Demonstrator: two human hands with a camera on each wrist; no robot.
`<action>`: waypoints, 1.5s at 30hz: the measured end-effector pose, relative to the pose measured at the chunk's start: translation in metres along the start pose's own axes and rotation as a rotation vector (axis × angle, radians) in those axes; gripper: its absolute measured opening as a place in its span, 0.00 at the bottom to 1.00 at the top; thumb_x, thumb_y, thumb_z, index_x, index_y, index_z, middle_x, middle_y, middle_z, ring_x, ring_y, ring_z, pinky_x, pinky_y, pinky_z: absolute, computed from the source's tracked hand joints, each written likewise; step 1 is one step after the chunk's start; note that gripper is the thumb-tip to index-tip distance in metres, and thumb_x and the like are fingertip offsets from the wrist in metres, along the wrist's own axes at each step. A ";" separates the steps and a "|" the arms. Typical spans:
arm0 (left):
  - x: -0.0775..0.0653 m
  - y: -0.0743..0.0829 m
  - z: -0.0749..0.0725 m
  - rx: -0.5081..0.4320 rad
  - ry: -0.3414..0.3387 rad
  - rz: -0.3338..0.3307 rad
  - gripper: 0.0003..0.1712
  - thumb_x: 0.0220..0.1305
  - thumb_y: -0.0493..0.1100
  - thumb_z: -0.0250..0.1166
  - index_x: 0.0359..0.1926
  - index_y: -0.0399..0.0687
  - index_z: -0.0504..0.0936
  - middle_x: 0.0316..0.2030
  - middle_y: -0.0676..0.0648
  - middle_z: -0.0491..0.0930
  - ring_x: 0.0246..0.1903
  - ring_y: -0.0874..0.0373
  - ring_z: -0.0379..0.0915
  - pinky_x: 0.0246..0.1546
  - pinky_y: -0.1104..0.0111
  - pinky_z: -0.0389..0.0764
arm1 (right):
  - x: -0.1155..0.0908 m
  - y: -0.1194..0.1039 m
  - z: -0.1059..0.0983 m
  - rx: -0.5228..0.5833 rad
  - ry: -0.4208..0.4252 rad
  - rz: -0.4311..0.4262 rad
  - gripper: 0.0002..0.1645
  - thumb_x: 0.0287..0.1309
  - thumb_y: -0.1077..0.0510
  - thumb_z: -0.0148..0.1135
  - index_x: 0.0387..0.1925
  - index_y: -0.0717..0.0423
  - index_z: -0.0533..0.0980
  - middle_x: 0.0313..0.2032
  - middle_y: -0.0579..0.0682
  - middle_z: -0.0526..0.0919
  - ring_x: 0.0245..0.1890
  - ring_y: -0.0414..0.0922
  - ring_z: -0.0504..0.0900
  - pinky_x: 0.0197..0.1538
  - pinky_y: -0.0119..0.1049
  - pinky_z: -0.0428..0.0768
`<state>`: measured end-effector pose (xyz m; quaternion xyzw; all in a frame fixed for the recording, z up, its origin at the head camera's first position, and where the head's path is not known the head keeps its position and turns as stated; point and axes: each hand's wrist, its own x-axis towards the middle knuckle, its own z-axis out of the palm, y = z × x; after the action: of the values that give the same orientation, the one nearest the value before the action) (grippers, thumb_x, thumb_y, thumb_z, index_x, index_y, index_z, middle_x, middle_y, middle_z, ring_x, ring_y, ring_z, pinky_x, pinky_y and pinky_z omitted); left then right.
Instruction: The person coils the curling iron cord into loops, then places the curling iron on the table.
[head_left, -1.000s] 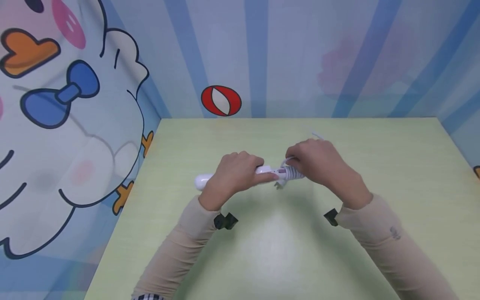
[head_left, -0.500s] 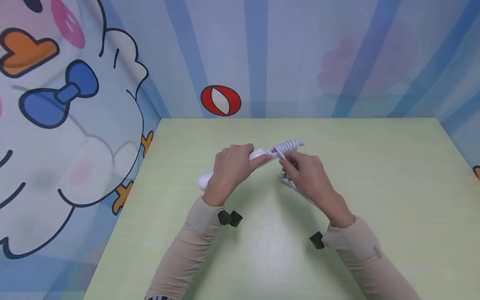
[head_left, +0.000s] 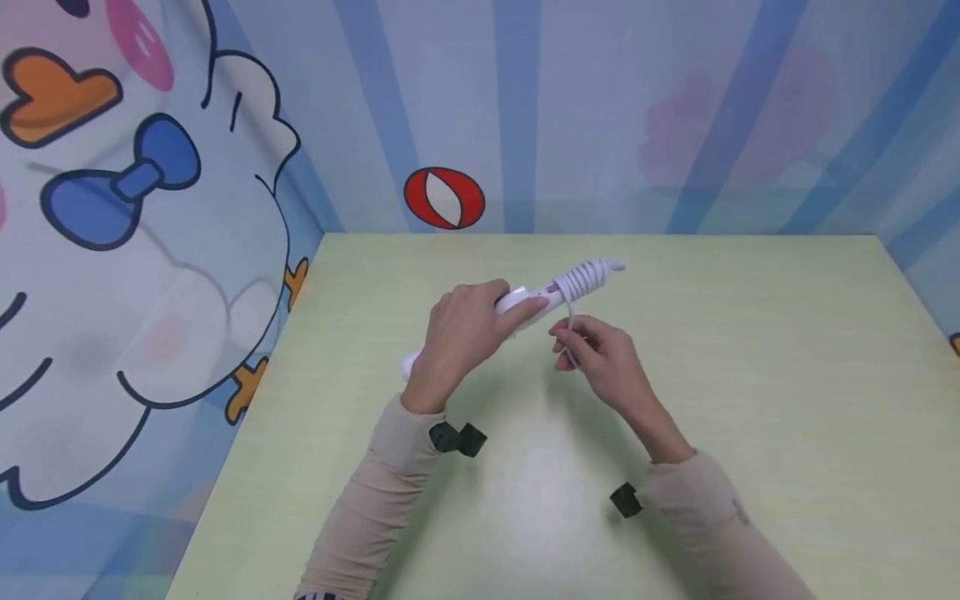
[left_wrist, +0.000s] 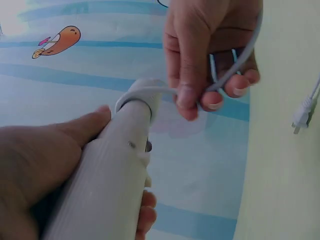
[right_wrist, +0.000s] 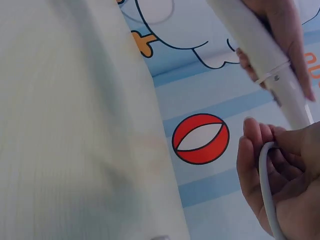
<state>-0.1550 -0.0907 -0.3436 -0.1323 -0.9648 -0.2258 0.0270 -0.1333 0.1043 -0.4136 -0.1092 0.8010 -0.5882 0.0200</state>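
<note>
Above the table [head_left: 750, 400], the left hand [head_left: 463, 329] grips the white appliance [left_wrist: 100, 187], which slants from near left to far right. Just nearer than the appliance's cord-wrapped far end, the right hand [head_left: 609, 365] pinches the white cord [head_left: 583, 282].

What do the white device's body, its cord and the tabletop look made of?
Device body: likely hard plastic, low sheen; even white, crisp edges.
Cord: probably smooth plastic or rubber jacket; wraps in round coils.
Tabletop: maybe satin laminate; faint streaks, diffuse glare; painted wood not ruled out.
</note>
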 end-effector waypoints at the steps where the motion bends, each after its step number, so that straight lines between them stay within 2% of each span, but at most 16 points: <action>1: -0.001 0.000 -0.001 -0.024 -0.009 0.008 0.26 0.61 0.69 0.55 0.30 0.52 0.76 0.19 0.51 0.73 0.19 0.58 0.70 0.20 0.68 0.67 | 0.001 0.001 -0.001 0.007 -0.015 -0.005 0.16 0.68 0.52 0.53 0.44 0.61 0.77 0.33 0.57 0.80 0.29 0.43 0.82 0.35 0.33 0.82; 6: -0.005 0.000 -0.011 -0.118 -0.071 0.087 0.24 0.61 0.67 0.57 0.29 0.53 0.77 0.20 0.52 0.75 0.21 0.59 0.71 0.23 0.67 0.70 | 0.011 0.007 -0.015 0.021 -0.131 -0.017 0.16 0.69 0.53 0.52 0.45 0.61 0.78 0.33 0.55 0.81 0.30 0.49 0.82 0.34 0.38 0.82; 10: -0.007 -0.001 -0.020 -0.143 -0.136 0.175 0.22 0.62 0.65 0.58 0.27 0.53 0.75 0.19 0.53 0.74 0.22 0.60 0.71 0.25 0.68 0.71 | 0.020 0.006 -0.035 0.054 -0.243 -0.015 0.13 0.68 0.54 0.54 0.46 0.59 0.76 0.32 0.55 0.81 0.30 0.54 0.80 0.35 0.43 0.81; 14: -0.009 -0.003 -0.028 -0.151 -0.202 0.263 0.21 0.62 0.64 0.59 0.25 0.54 0.74 0.19 0.54 0.74 0.21 0.61 0.71 0.25 0.69 0.71 | 0.025 -0.001 -0.052 0.017 -0.345 -0.028 0.08 0.67 0.61 0.54 0.43 0.59 0.77 0.30 0.49 0.82 0.29 0.45 0.80 0.37 0.38 0.80; 19: -0.010 -0.002 -0.035 -0.152 -0.282 0.348 0.19 0.60 0.62 0.62 0.26 0.55 0.75 0.18 0.55 0.73 0.20 0.62 0.70 0.23 0.70 0.71 | 0.030 -0.014 -0.065 -0.098 -0.414 -0.165 0.08 0.59 0.67 0.60 0.41 0.62 0.80 0.32 0.44 0.84 0.30 0.39 0.79 0.37 0.33 0.78; 23: -0.010 -0.001 -0.037 -0.122 -0.332 0.385 0.19 0.59 0.63 0.63 0.27 0.55 0.75 0.17 0.56 0.72 0.19 0.63 0.68 0.22 0.71 0.68 | 0.036 -0.026 -0.071 -0.158 -0.449 -0.090 0.08 0.60 0.61 0.62 0.40 0.60 0.82 0.35 0.47 0.85 0.29 0.39 0.79 0.33 0.33 0.79; 26: -0.012 0.003 -0.038 -0.073 -0.349 0.398 0.20 0.58 0.65 0.63 0.27 0.56 0.75 0.17 0.56 0.71 0.18 0.63 0.67 0.21 0.71 0.67 | 0.040 -0.036 -0.075 -0.251 -0.481 -0.032 0.08 0.63 0.56 0.60 0.38 0.54 0.83 0.34 0.49 0.85 0.27 0.41 0.79 0.33 0.35 0.79; 30: -0.015 0.010 -0.037 0.068 -0.345 0.397 0.23 0.56 0.69 0.61 0.26 0.57 0.73 0.17 0.57 0.71 0.18 0.64 0.66 0.21 0.72 0.66 | 0.041 -0.048 -0.073 -0.421 -0.491 -0.087 0.05 0.62 0.55 0.62 0.34 0.47 0.83 0.32 0.47 0.85 0.29 0.43 0.81 0.37 0.38 0.79; 35: -0.016 0.017 -0.025 0.226 -0.357 0.332 0.25 0.56 0.71 0.59 0.29 0.56 0.75 0.17 0.55 0.70 0.19 0.63 0.67 0.21 0.72 0.64 | 0.036 -0.059 -0.063 -0.628 -0.442 -0.185 0.05 0.61 0.59 0.62 0.32 0.48 0.83 0.30 0.43 0.84 0.28 0.41 0.79 0.36 0.38 0.77; 41: -0.012 0.016 -0.005 0.273 -0.353 0.256 0.25 0.56 0.71 0.59 0.32 0.56 0.77 0.18 0.55 0.72 0.20 0.62 0.68 0.22 0.71 0.67 | 0.027 -0.063 -0.051 -0.838 -0.377 -0.201 0.03 0.59 0.59 0.63 0.31 0.50 0.82 0.29 0.44 0.83 0.26 0.40 0.76 0.34 0.38 0.75; 45: -0.010 0.011 0.005 0.281 -0.311 0.212 0.26 0.56 0.72 0.58 0.29 0.56 0.76 0.16 0.55 0.70 0.19 0.61 0.66 0.20 0.70 0.65 | 0.022 -0.061 -0.044 -0.896 -0.335 -0.197 0.03 0.60 0.57 0.63 0.33 0.50 0.82 0.29 0.45 0.84 0.25 0.40 0.75 0.31 0.37 0.74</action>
<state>-0.1425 -0.0810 -0.3444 -0.2611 -0.9600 -0.0620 -0.0803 -0.1522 0.1238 -0.3401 -0.2755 0.9470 -0.1590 0.0441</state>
